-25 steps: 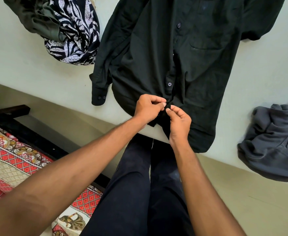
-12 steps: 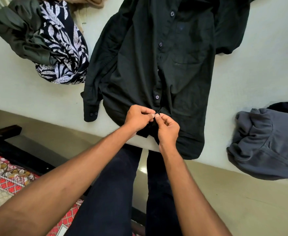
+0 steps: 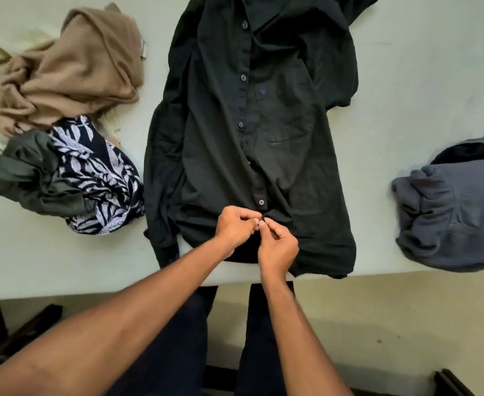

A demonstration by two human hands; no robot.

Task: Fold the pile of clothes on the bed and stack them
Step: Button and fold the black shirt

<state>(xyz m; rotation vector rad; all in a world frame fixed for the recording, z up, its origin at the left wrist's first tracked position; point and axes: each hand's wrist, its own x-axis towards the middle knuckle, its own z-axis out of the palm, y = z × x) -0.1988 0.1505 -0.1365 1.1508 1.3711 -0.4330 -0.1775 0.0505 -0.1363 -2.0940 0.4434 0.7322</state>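
Note:
A black button-up shirt [image 3: 252, 132] lies face up along the pale bed sheet [image 3: 406, 75], its hem at the near edge. My left hand [image 3: 235, 227] and my right hand [image 3: 278, 250] meet at the lowest part of the placket. Both pinch the shirt front there, fingertips touching around a small button. The buttons above run up the middle of the shirt. Its left sleeve lies along the body's side.
To the left sits a heap: a tan garment [image 3: 72, 67], a navy leaf-print garment [image 3: 98, 175] and an olive one [image 3: 29, 172]. A grey garment [image 3: 452, 215] lies bunched at the right. My dark-trousered legs [image 3: 178, 338] stand against the bed's near edge.
The view has tilted up the bed, bringing the tan garment into sight. Both hands have stayed together at the bottom of the placket, pinching the shirt.

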